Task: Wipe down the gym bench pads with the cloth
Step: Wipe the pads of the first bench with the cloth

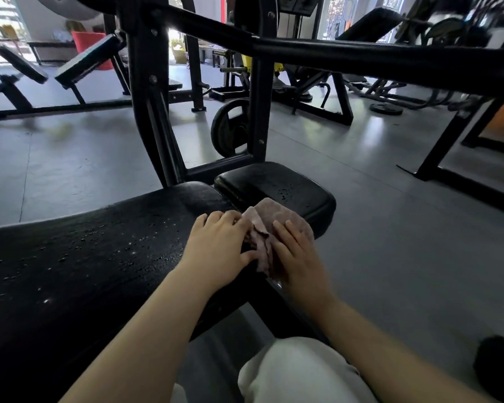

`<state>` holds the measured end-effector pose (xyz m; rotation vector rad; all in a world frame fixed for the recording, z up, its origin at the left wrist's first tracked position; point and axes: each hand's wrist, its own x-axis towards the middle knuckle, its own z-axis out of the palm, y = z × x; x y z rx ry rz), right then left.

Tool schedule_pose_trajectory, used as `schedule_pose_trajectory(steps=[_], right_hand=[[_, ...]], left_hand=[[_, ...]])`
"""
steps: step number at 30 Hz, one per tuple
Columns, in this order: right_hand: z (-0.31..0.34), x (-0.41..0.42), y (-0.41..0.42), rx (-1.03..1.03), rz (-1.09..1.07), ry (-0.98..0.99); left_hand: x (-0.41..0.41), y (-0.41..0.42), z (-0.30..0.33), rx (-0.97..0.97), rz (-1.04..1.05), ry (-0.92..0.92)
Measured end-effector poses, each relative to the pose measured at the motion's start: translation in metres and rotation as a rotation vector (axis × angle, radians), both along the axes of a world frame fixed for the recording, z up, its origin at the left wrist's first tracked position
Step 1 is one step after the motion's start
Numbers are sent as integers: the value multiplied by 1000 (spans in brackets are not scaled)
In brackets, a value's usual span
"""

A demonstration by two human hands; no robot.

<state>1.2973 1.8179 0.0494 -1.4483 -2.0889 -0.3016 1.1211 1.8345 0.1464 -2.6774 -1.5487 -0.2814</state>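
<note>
Two hands [253, 251] on cloth [277, 216], rack upright [146, 106] beyond, perhaps weight plate [230, 129]

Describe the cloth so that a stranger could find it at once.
Find the long black bench pad with droplets. At its right end, over the smaller seat pad, lies the cloth under both hands: the only pale pink, crumpled thing there.

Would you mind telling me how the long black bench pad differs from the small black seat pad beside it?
The long black bench pad stretches far to the left, while the small black seat pad is short and squarish. The long pad carries many scattered droplets; the seat pad shows only a few. The pinkish cloth lies mostly on the seat pad, at the gap between the two. The left hand rests on the long pad, the right hand on the cloth. Both pads are black and glossy.
</note>
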Motion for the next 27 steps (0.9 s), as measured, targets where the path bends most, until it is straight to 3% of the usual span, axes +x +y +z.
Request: schedule_pose_trajectory(steps=[4,10,13,16,20,27], right_hand=[[5,2,3,63,-63,174],[8,12,7,-91,-300,554],[30,19,23,-44,-378,662],[40,15,33,-50,-405,694],[17,-4,34,-163,-413,559],[34,42,72,-355,-529,658]], left_hand=[[11,1,-5,30,-38,-9],[22,0,-10,0,-100,33],[32,0,-10,-16,-104,40],[40,0,-12,-23,-80,35],[48,3,-13,2,-31,15],[55,9,-17,22,24,20]])
